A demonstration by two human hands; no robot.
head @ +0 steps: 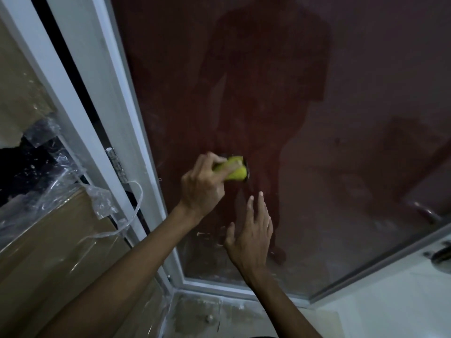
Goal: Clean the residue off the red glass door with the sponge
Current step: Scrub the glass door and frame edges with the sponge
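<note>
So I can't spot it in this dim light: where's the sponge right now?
In the head view, the yellow sponge is left of centre, gripped by the left hand against the red glass door, just above the right hand.

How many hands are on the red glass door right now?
2. The left hand grips the yellow sponge against the red glass door; the right hand, fingers spread, is at the glass just below it.

The left hand (202, 184) is reaching up toward twelve o'clock, fingers curled tight around a sponge (233, 170). The right hand (251, 236) is lying at its five o'clock, fingers straight and spread, both forearms extending upward.
</note>
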